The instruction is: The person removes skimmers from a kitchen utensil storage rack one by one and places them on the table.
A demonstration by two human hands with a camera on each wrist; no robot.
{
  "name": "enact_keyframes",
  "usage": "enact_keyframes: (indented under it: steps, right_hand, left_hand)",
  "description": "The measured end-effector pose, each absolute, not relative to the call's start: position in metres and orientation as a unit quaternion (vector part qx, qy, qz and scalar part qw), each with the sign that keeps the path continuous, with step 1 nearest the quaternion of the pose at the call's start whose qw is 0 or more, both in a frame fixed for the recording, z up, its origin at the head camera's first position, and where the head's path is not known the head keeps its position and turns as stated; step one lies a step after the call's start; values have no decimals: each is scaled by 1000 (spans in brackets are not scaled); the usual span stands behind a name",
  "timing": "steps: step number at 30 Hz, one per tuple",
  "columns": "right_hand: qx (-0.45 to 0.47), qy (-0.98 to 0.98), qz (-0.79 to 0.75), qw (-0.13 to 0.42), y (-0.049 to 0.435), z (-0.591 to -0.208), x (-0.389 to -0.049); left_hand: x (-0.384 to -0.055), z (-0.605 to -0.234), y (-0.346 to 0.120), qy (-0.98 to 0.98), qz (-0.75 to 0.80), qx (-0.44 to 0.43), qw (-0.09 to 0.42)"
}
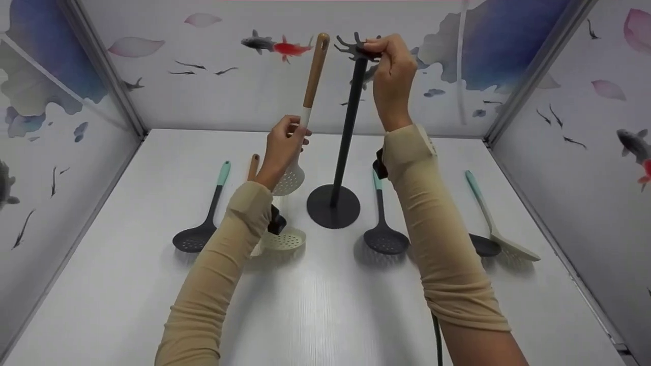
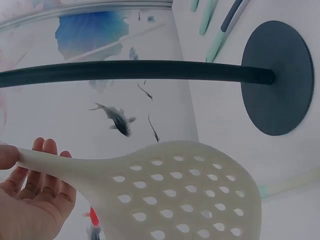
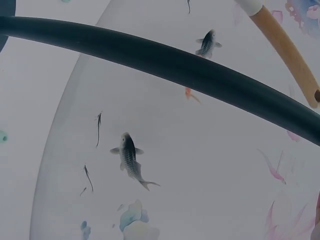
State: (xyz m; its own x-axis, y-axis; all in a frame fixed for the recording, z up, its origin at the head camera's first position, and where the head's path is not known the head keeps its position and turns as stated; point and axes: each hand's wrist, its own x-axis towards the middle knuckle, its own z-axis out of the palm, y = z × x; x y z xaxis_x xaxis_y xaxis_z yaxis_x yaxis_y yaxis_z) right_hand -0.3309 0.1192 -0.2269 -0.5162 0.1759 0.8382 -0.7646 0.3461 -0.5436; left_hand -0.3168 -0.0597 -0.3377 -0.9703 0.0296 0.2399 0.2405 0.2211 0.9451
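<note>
My left hand pinches a cream skimmer with a wooden handle by its neck. The skimmer hangs off the table, handle up and slightly tilted; its perforated head fills the lower left wrist view. Just to its right stands a black utensil stand with a round base and a ring of hooks on top. My right hand grips one side of that hook ring between thumb and fingers. In the right wrist view the stand's pole crosses the picture, and only a sliver of that hand shows.
On the white table lie a dark skimmer at left, a cream skimmer partly behind my left arm, and another dark skimmer. At right, a dark utensil half hidden by my arm lies beside a cream turner. Printed walls enclose the table.
</note>
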Motion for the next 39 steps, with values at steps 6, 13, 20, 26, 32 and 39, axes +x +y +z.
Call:
enact_keyframes:
  steps: [6, 13, 20, 26, 32, 39]
  right_hand:
    - [212, -684, 537, 445, 118, -225, -328]
    - [220, -678, 541, 446, 116, -226, -329]
    - [211, -676, 551, 441, 118, -229, -337]
    - [203, -675, 552, 445, 122, -233, -349]
    - [204, -672, 555, 445, 119, -230, -343]
    - [205, -673, 553, 447, 119, -231, -345]
  left_hand:
    - [-315, -341, -92, -779, -618, -37, 96]
    - [-315, -348, -144, -781, -610, 28, 133]
    - [-305, -359, -199, -770, -611, 92, 158]
    - [-298, -370, -234, -775, -583, 153, 192]
    - [-290, -389, -265, -771, -556, 209, 231]
    - [-283, -406, -288, -761, -548, 256, 235]
